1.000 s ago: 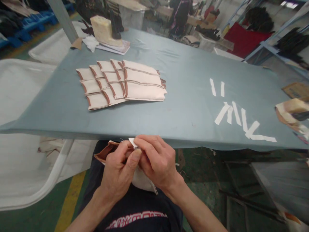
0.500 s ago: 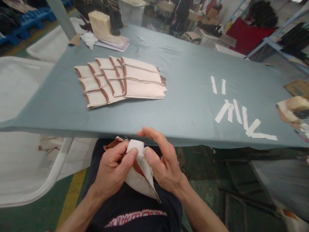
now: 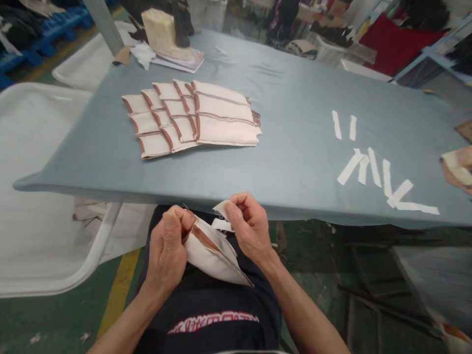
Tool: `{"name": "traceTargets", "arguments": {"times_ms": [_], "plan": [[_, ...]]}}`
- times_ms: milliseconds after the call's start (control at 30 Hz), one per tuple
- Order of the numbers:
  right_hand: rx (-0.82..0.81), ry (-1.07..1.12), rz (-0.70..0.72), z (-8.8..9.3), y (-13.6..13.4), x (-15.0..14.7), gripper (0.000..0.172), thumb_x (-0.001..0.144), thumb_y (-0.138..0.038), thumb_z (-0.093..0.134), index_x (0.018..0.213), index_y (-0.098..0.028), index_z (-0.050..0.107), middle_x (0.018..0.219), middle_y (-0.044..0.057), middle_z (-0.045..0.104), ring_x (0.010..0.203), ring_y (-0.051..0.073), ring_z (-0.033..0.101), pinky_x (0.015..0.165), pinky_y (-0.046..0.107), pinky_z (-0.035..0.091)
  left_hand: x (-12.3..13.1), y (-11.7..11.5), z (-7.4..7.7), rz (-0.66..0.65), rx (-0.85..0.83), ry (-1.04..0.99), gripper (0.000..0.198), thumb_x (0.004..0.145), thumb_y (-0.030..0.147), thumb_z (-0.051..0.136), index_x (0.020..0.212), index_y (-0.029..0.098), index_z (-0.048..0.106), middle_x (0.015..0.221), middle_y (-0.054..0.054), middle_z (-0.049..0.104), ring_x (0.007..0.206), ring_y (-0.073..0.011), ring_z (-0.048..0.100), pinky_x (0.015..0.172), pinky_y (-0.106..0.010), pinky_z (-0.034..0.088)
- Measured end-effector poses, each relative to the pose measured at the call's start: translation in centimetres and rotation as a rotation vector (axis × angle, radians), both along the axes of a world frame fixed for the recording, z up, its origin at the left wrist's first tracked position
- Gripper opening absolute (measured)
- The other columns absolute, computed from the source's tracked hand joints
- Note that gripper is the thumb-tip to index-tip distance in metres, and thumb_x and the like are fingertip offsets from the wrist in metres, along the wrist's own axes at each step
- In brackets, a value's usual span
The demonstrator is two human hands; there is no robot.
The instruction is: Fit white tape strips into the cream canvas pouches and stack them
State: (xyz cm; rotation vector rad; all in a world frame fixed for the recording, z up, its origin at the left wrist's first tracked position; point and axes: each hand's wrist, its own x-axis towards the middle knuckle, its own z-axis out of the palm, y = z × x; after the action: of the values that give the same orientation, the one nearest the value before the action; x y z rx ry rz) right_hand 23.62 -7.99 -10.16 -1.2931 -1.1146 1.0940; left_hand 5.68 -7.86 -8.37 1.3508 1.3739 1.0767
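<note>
My left hand (image 3: 167, 243) is closed around one end of a cream fabric pouch (image 3: 212, 258) with brown trim, held over my lap. The brown-lined opening faces up, and a thin thread or needle sticks out near the left fingers. With thumb and bent fingers, my right hand (image 3: 251, 228) pinches a pale cloth end with frayed threads. Just beneath it, a white strip (image 3: 221, 225) runs toward the right fingers, beside the pouch's upper edge. Whether the frayed end belongs to the strip or the pouch, I cannot tell.
Overlapping cream pouches (image 3: 226, 118) lie on the blue-grey table (image 3: 295, 162). Several loose white strips (image 3: 374, 167) are scattered at the right. A yellowish block (image 3: 162, 34) stands on papers at the back left. A white tub (image 3: 40, 196) sits left of the table.
My left hand has moved left along the pouch, off the white strip. The right hand, earlier with fingers spread, has closed on the pale cloth end. The view has shifted slightly.
</note>
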Motion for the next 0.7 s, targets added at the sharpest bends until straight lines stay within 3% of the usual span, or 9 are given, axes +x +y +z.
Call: {"name": "traceTargets", "arguments": {"times_ms": [67, 133, 233, 300, 400, 533, 600, 700], "plan": [[-0.099, 0.068, -0.019, -2.6, -0.5, -1.1, 0.036, 0.1, -0.056, 0.079, 0.092, -0.024, 0.066, 0.071, -0.006, 0.06, 0.063, 0.013, 0.048, 0.062, 0.027, 0.04, -0.4, -0.1, -0.7, 0.01, -0.017, 0.001, 0.085, 0.105, 0.105, 0.025, 0.067, 0.029, 0.037, 0.062, 0.0, 0.047, 0.056, -0.0194, 0.042, 0.051, -0.033, 0.042], [-0.169, 0.11, 0.013, -5.1, -1.4, -2.3, 0.041, 0.098, -0.062, 0.077, 0.09, -0.025, 0.062, 0.065, -0.008, 0.054, 0.057, 0.013, 0.043, 0.057, 0.026, 0.037, -1.2, -0.3, -1.3, -0.007, -0.039, 0.015, 0.088, 0.103, 0.106, 0.027, 0.062, 0.029, 0.038, 0.057, 0.0, 0.045, 0.054, -0.0189, 0.04, 0.05, -0.034, 0.04], [-0.249, 0.144, 0.03, -7.3, -2.8, -3.7, 0.046, 0.099, -0.069, 0.073, 0.09, -0.026, 0.058, 0.063, -0.009, 0.049, 0.053, 0.012, 0.038, 0.054, 0.026, 0.035, -3.0, -1.3, -1.9, -0.048, -0.072, 0.061, 0.089, 0.107, 0.101, 0.035, 0.065, 0.025, 0.058, 0.06, -0.002, 0.056, 0.055, -0.0187, 0.046, 0.05, -0.032, 0.039], [-0.283, 0.151, 0.027, -7.8, -3.6, -4.1, 0.047, 0.098, -0.071, 0.071, 0.09, -0.026, 0.058, 0.063, -0.009, 0.049, 0.054, 0.012, 0.038, 0.054, 0.026, 0.034, -4.4, -1.9, -1.8, -0.083, -0.097, 0.095, 0.078, 0.108, 0.09, 0.054, 0.072, 0.023, 0.07, 0.065, -0.002, 0.065, 0.056, -0.0183, 0.053, 0.052, -0.029, 0.04], [-0.307, 0.145, 0.041, -7.5, -3.9, -4.1, 0.046, 0.095, -0.068, 0.074, 0.09, -0.025, 0.061, 0.065, -0.008, 0.052, 0.056, 0.012, 0.041, 0.055, 0.026, 0.035, -5.9, -2.2, -1.0, -0.173, -0.133, 0.173, 0.055, 0.101, 0.069, 0.076, 0.074, 0.021, 0.078, 0.065, -0.002, 0.071, 0.055, -0.0179, 0.058, 0.052, -0.026, 0.042], [-0.298, 0.106, 0.032, -6.1, -3.4, -2.9, 0.042, 0.093, -0.063, 0.077, 0.088, -0.024, 0.064, 0.066, -0.008, 0.053, 0.06, 0.013, 0.042, 0.057, 0.026, 0.036, -6.7, -1.5, 0.7, -0.306, -0.104, 0.224, 0.047, 0.104, 0.057, 0.071, 0.075, 0.022, 0.082, 0.069, -0.005, 0.076, 0.059, -0.0202, 0.064, 0.055, -0.025, 0.047], [-0.278, 0.082, 0.022, -4.5, -3.2, -1.8, 0.041, 0.089, -0.06, 0.081, 0.085, -0.023, 0.064, 0.068, -0.007, 0.055, 0.063, 0.013, 0.044, 0.059, 0.026, 0.037, -6.8, -1.0, 1.4, -0.335, -0.1, 0.193, 0.045, 0.104, 0.055, 0.07, 0.075, 0.023, 0.084, 0.074, -0.006, 0.08, 0.064, -0.022, 0.069, 0.057, -0.026, 0.052], [-0.237, 0.044, 0.047, -0.5, -3.2, 0.1, 0.036, 0.09, -0.053, 0.085, 0.083, -0.023, 0.066, 0.07, -0.006, 0.058, 0.065, 0.012, 0.046, 0.061, 0.025, 0.038, -6.4, -0.3, 2.0, -0.344, -0.116, 0.152, 0.045, 0.101, 0.056, 0.071, 0.075, 0.023, 0.085, 0.077, -0.007, 0.082, 0.066, -0.0237, 0.069, 0.059, -0.027, 0.055]]}}
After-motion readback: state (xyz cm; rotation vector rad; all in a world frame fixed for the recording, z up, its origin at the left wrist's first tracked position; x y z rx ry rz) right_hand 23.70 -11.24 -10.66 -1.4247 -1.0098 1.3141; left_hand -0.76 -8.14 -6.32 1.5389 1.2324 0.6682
